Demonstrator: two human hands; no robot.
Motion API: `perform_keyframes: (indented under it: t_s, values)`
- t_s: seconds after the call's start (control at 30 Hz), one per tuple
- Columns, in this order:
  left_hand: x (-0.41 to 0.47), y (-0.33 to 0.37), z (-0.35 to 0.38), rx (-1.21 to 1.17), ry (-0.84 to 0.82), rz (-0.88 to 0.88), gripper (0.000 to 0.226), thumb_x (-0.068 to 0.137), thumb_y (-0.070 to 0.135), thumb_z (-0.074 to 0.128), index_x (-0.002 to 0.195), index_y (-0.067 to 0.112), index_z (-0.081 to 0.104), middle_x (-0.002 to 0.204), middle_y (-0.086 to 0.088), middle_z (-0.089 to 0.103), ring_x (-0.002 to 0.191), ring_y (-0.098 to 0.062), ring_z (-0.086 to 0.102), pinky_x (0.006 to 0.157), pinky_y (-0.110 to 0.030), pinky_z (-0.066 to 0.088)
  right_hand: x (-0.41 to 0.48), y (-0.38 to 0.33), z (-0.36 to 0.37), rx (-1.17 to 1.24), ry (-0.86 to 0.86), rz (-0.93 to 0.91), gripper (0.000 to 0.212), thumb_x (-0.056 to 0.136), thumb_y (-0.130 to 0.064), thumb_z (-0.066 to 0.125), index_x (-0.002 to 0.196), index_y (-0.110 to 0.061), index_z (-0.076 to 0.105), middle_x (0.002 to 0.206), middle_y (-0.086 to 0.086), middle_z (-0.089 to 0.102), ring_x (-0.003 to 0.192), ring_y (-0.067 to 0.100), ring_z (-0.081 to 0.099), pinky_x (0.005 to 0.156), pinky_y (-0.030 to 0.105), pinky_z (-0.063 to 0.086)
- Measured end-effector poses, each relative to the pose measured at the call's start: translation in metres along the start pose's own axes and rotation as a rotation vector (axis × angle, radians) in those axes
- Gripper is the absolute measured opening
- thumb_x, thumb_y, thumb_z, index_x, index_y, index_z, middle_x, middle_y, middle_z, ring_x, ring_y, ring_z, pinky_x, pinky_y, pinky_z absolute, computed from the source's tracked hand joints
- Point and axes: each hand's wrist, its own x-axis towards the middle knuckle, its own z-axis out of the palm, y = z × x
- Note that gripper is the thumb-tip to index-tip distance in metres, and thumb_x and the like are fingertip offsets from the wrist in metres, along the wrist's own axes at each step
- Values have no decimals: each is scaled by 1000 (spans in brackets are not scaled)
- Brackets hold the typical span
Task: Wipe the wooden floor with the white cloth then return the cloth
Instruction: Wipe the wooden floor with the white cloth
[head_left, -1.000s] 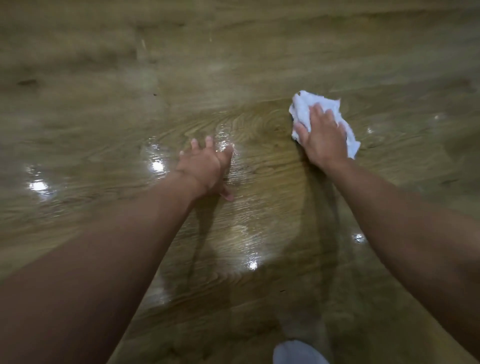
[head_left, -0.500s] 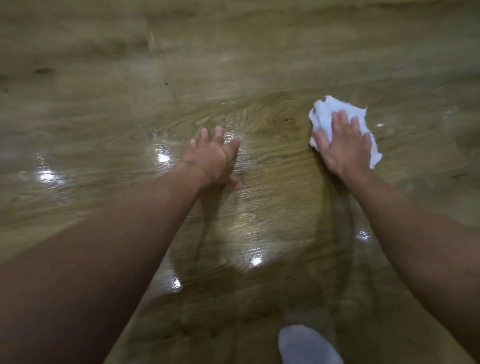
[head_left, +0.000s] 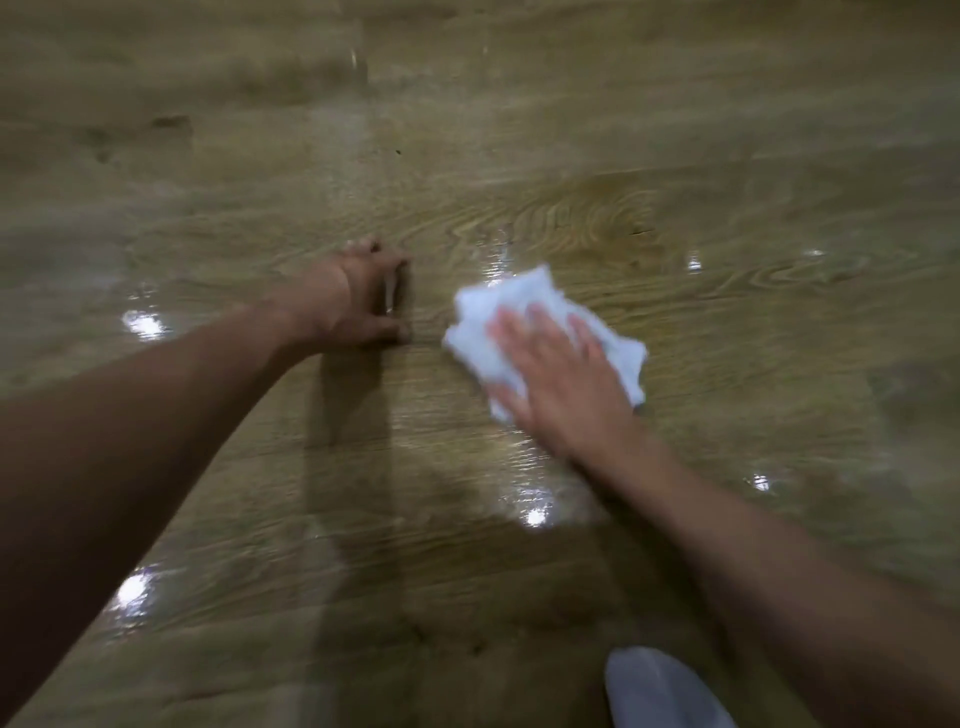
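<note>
White cloth (head_left: 524, 332) flat under R hand (head_left: 563, 384), wooden floor (head_left: 675, 156).

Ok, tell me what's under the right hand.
The white cloth lies crumpled under the right hand, flat on the wooden floor. The cloth's middle and the floor beneath are covered.

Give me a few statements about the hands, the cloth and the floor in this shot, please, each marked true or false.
1. The right hand presses flat on the white cloth. True.
2. The left hand holds a second cloth. False: it holds nothing and rests on the wooden floor.
3. The cloth lies to the right of the left hand. True.
4. The cloth is lifted clear of the floor. False: it lies bunched on the boards under the palm.
5. The floor shows bright glare spots. True.
</note>
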Motion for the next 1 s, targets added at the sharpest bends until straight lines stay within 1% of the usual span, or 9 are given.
perform_keyframes:
  t_s: [0.1,0.17,0.3,0.37,0.5,0.67,0.73,0.83,1.0]
  values:
    - [-16,-24,3,7,67,-88,69,83,37,69,141,16,39,139,-17,42,126,-36,43,102,-40,39,65,8,-8,74,-45,315,62,98,-54,24,151,-21,25,159,-4,20,147,23,14,116,48,8]
    - [-29,-40,7,104,29,-102,59,88,40,55,139,18,37,139,-19,39,125,-38,42,101,-47,40,83,-17,-7,106,-35,354,62,99,-50,27,151,-17,22,160,0,18,147,27,12,116,50,7]
    - [-57,-63,1,118,-52,-113,61,93,36,41,145,6,32,142,-26,37,131,-38,42,104,-42,38,41,-128,9,71,47,-64,63,91,-49,40,144,-14,40,151,6,38,140,35,31,113,52,24]
    - [-70,-70,4,127,-78,-101,63,94,34,43,147,5,28,145,-27,33,133,-38,40,105,-40,37,16,-182,7,72,-22,-338,66,88,-51,47,144,-17,40,151,5,38,141,33,29,114,52,21]
    - [-84,-89,9,36,-60,-157,54,93,21,46,143,4,37,141,-25,40,130,-37,43,104,-40,39,46,-177,12,79,-34,-617,61,91,-52,37,145,-23,39,151,-1,40,140,24,33,113,48,20]
    - [-110,-136,4,-79,16,-232,67,70,31,37,125,-5,49,113,-29,59,109,-41,56,92,-43,45,146,-161,9,82,-95,-261,66,91,-61,23,147,-28,35,155,-8,31,145,19,24,116,47,13]
    - [-121,-157,10,-54,19,-336,68,82,46,36,135,2,39,126,-27,52,116,-43,51,96,-45,44,160,-172,9,90,-91,-181,64,94,-59,30,149,-25,30,157,-7,25,146,20,17,117,47,10]
    - [-131,-179,33,31,-33,-418,90,83,66,49,152,23,8,157,-18,14,136,-47,28,108,-52,34,117,-199,11,96,10,-178,63,92,-51,29,145,-17,40,152,0,38,142,29,29,114,50,21]
    - [-129,-180,47,-21,48,-465,94,83,60,57,153,31,1,161,-2,-6,145,-41,8,111,-61,23,80,-215,9,108,-48,-335,62,91,-51,35,145,-21,41,152,-3,38,142,23,31,114,47,20]
